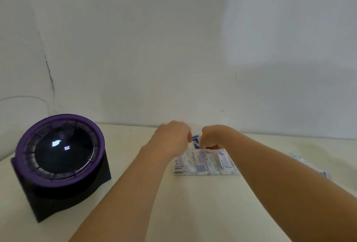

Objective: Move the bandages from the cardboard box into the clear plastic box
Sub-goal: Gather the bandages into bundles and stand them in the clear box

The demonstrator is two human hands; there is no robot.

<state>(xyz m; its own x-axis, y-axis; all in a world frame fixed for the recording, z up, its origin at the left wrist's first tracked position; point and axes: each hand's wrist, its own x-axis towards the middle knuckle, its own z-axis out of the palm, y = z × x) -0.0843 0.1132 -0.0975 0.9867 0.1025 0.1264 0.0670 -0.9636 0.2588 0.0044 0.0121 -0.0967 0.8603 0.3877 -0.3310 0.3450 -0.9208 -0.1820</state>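
Bandages (pixel 201 161) already sit in tidy rows inside the clear plastic box (pixel 210 173), probably so more fit. Both hands meet just behind it. The left hand (pixel 172 135) looks curled on the blue-and-white cardboard box (pixel 195 141); the right hand (pixel 214 137) is curled too, can't tell on what.

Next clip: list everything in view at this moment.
clear plastic box: one, transparent, table centre, before the hands.
wrapped bandages: several, white and blue, in rows inside the clear plastic box.
blue-and-white cardboard box: one, mostly hidden, between the hands.
loose wrapped bandages: blurred pile, white and blue, table's right side.
round black device with purple rim: one, lit display, table left.
cream table: one, under everything.
white wall: behind the table.
left hand: fingers curled, appears to grip the cardboard box.
right hand: fingers curled; hold hidden.
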